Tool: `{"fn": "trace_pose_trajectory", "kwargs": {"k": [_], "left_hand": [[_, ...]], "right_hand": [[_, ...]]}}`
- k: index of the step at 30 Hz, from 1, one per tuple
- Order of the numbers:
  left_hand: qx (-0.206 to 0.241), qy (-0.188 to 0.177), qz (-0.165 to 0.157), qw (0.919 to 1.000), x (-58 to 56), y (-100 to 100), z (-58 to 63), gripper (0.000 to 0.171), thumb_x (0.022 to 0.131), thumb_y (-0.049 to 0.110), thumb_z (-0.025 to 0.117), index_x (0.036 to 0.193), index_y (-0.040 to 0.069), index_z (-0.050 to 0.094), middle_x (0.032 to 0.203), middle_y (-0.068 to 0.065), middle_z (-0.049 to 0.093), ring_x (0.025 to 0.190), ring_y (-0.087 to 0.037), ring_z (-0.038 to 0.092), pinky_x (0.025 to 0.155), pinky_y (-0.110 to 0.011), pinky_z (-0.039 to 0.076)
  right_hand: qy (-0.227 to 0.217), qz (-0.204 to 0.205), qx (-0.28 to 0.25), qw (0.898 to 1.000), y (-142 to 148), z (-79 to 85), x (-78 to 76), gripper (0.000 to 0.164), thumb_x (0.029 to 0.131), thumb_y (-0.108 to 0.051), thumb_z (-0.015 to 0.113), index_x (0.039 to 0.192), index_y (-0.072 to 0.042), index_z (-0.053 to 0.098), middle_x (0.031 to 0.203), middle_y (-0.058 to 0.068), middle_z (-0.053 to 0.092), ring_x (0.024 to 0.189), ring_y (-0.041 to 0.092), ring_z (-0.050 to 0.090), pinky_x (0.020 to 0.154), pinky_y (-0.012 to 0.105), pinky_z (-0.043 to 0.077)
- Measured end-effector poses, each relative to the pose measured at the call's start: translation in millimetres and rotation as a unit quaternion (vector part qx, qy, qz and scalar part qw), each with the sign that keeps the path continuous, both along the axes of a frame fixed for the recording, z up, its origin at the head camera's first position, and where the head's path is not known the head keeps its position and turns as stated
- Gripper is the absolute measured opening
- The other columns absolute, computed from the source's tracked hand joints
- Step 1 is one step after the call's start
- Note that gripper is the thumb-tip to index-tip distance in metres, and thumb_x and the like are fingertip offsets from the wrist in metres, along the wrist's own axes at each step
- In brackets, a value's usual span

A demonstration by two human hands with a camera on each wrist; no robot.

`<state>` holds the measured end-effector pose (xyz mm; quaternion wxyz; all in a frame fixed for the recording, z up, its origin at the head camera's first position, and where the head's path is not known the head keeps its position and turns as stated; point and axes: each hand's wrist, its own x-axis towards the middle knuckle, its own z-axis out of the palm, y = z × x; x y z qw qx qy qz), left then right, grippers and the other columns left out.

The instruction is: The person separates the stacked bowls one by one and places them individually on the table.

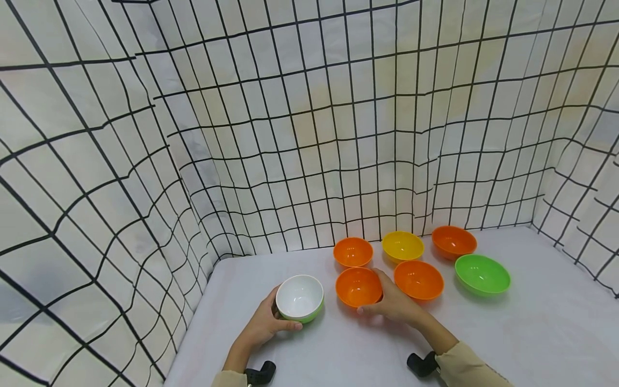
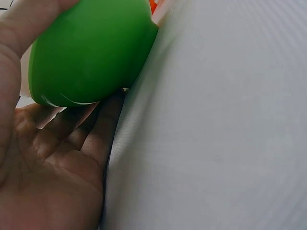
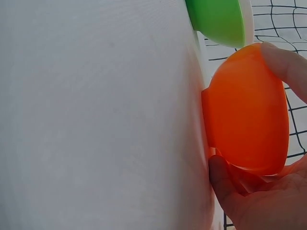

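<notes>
On the left of the table, my left hand (image 1: 264, 321) curls its thumb and fingers round a bowl (image 1: 300, 297) that is green outside and white inside, with a white band at its rim. Whether this is one bowl or a white one nested in a green one, I cannot tell. The left wrist view shows the green wall (image 2: 96, 52) between thumb and fingers, its base at the table. My right hand (image 1: 394, 301) grips an orange bowl (image 1: 359, 287) by its right side. In the right wrist view this orange bowl (image 3: 247, 112) stands upright, its foot at the table surface.
Behind and to the right stand an orange bowl (image 1: 353, 252), a yellow bowl (image 1: 403, 246), a darker orange bowl (image 1: 453, 242), another orange bowl (image 1: 418, 280) and a green bowl (image 1: 482, 275). White cloth (image 1: 309, 134) with black grid lines walls the table's back and sides.
</notes>
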<state>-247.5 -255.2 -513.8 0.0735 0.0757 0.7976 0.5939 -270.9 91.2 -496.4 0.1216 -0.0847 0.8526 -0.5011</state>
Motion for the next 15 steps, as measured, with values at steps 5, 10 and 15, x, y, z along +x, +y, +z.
{"fn": "trace_pose_trajectory", "kwargs": {"k": [5, 10, 15], "left_hand": [[-0.001, 0.005, -0.005, 1.0, 0.0, -0.7, -0.2, 0.11, 0.065, 0.013, 0.098, 0.156, 0.02, 0.037, 0.155, -0.005, 0.049, 0.15, -0.032, 0.04, 0.128, -0.051, 0.028], [0.001, 0.004, -0.004, 1.0, 0.2, -1.2, -0.3, 0.11, 0.065, 0.013, 0.098, 0.156, 0.021, 0.037, 0.154, -0.004, 0.049, 0.15, -0.031, 0.04, 0.128, -0.049, 0.028], [0.002, 0.005, -0.004, 1.0, 0.5, -1.5, -0.1, 0.11, 0.065, 0.013, 0.098, 0.156, 0.021, 0.037, 0.155, -0.004, 0.049, 0.15, -0.031, 0.04, 0.128, -0.049, 0.029]], "right_hand": [[-0.001, 0.001, -0.004, 1.0, 0.1, -0.7, -0.6, 0.124, 0.069, -0.047, 0.093, 0.162, -0.011, 0.019, 0.161, 0.013, 0.038, 0.14, 0.033, 0.045, 0.116, 0.062, 0.042], [0.0, 0.004, -0.005, 1.0, 0.5, -0.1, -0.3, 0.124, 0.07, -0.046, 0.092, 0.163, -0.011, 0.017, 0.163, 0.014, 0.035, 0.142, 0.035, 0.043, 0.117, 0.064, 0.041], [0.004, 0.007, -0.008, 1.0, 0.1, 1.2, -0.1, 0.125, 0.071, -0.046, 0.092, 0.164, -0.011, 0.016, 0.165, 0.015, 0.032, 0.144, 0.036, 0.041, 0.118, 0.065, 0.039]]}}
